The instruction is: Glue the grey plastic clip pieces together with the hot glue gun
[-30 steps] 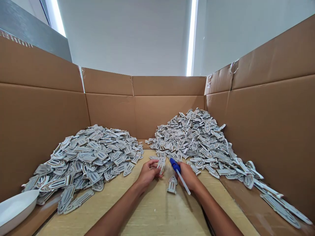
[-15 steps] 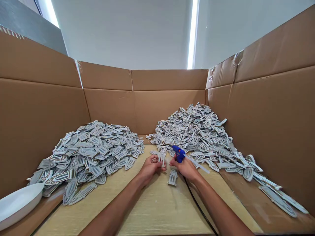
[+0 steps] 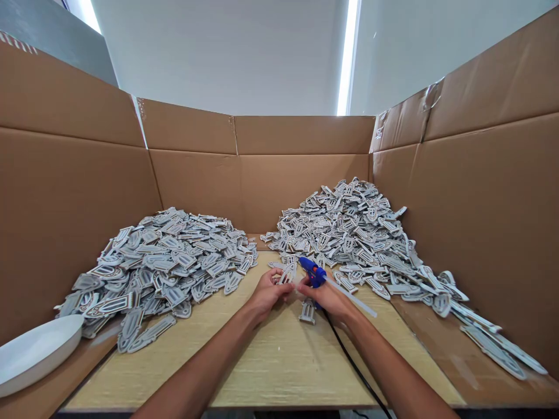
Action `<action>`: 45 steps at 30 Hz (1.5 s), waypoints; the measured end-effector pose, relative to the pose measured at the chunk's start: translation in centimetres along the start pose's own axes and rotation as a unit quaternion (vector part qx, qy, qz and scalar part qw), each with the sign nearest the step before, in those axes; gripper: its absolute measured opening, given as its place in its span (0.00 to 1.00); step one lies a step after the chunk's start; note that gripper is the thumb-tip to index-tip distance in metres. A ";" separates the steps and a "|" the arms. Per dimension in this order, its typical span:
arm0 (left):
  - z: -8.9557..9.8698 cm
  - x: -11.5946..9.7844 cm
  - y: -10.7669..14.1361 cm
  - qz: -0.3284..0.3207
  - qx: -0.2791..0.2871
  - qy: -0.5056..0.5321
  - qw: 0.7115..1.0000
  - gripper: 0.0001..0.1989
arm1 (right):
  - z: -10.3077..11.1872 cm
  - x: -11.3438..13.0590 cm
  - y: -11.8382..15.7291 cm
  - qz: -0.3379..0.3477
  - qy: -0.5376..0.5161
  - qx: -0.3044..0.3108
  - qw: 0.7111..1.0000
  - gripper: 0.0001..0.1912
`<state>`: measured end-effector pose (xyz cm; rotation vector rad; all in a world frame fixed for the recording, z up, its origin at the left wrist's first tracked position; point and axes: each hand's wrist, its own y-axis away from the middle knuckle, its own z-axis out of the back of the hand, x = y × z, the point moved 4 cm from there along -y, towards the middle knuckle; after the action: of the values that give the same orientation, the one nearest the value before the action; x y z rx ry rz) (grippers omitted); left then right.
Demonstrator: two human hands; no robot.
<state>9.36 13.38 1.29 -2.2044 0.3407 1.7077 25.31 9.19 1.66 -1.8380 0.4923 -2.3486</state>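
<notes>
My left hand (image 3: 267, 293) pinches a small grey cut-out piece (image 3: 286, 274) between thumb and fingers, just above the wooden tabletop (image 3: 271, 361). My right hand (image 3: 329, 298) grips a blue glue gun (image 3: 312, 272) with a clear glue stick (image 3: 353, 298) sticking out to the right. The gun's nozzle points left at the held piece, close to it. Another grey cut-out piece (image 3: 308, 311) lies flat on the table right below both hands. A black cord (image 3: 349, 361) runs from the gun along my right forearm.
A large heap of grey cut-out pieces (image 3: 166, 262) fills the left side, and a second heap (image 3: 358, 238) the back right. Cardboard walls (image 3: 480, 192) enclose the table on three sides. A white dish (image 3: 35, 352) sits at the lower left.
My right hand has turned the glue gun so its nozzle faces the piece in my left hand; the glue stick swung from pointing down to pointing right. The view tilted down slightly.
</notes>
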 end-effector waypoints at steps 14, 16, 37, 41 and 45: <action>-0.6 0.2 0.6 0.007 0.079 0.019 0.997 0.31 | 0.5 1.7 0.0 0.038 -0.006 -0.077 0.996 0.10; -0.8 0.2 0.6 0.006 0.094 0.042 0.995 0.31 | 0.6 1.7 0.0 0.056 0.006 -0.093 0.994 0.10; -1.5 0.2 1.2 0.033 0.110 0.084 0.990 0.40 | 0.5 2.4 1.2 0.134 0.127 -0.089 0.979 0.11; -1.6 0.1 1.4 0.032 0.101 0.086 0.991 0.39 | 0.2 2.6 1.4 0.154 0.160 -0.081 0.972 0.10; -1.3 0.2 1.2 0.035 0.082 0.064 0.994 0.37 | 0.0 2.7 1.4 0.147 0.183 -0.077 0.969 0.10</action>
<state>10.16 11.77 1.23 -2.2095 0.5758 1.5158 24.44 7.07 3.71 -1.2641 0.9422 -2.4945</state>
